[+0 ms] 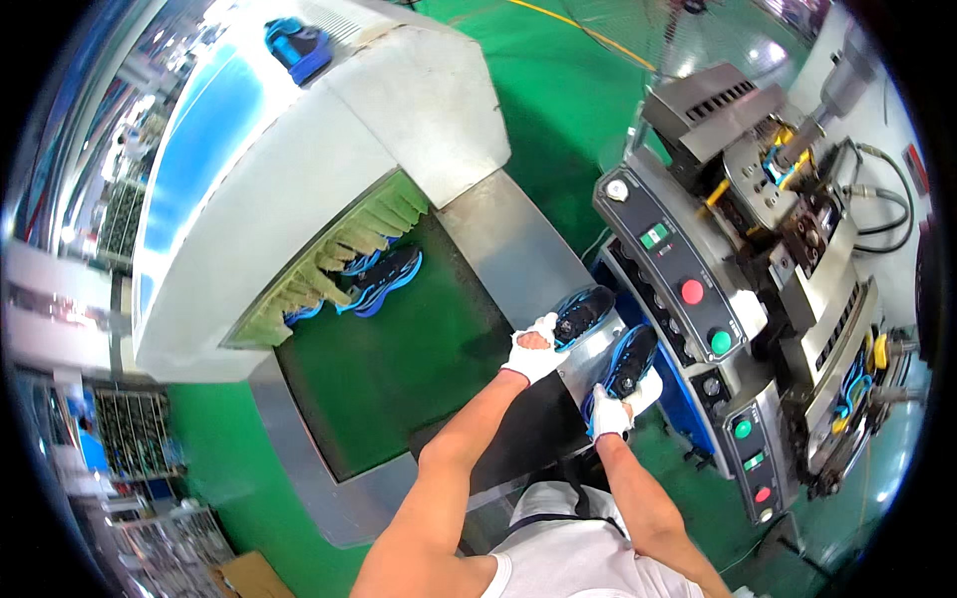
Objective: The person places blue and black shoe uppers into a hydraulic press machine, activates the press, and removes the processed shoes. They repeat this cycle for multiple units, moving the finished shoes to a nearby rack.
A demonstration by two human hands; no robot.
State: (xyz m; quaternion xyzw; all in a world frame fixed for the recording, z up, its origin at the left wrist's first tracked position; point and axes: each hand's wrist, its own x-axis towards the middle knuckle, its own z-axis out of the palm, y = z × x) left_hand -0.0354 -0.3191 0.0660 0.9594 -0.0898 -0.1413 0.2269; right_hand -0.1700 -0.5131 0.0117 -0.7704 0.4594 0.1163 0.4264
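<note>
My left hand [533,351], in a white glove with bare skin showing at the back, grips a black shoe with blue trim [586,314] by its near end. That shoe is over the metal edge of the conveyor machine. My right hand [610,415], also white-gloved, is closed round the near end of a matching black and blue shoe [632,361], just right of the first. Both shoes point away from me, toward the upper right. Several similar shoes [387,279] lie on the green conveyor belt [399,369], partly hidden by a fringe curtain [339,254].
A large white machine housing [329,149] covers the belt's far left, with a blue shoe [299,50] on top. At right stands a press machine with a control panel [668,264] of red and green buttons. Racks [135,434] and a cardboard box [254,576] are at lower left.
</note>
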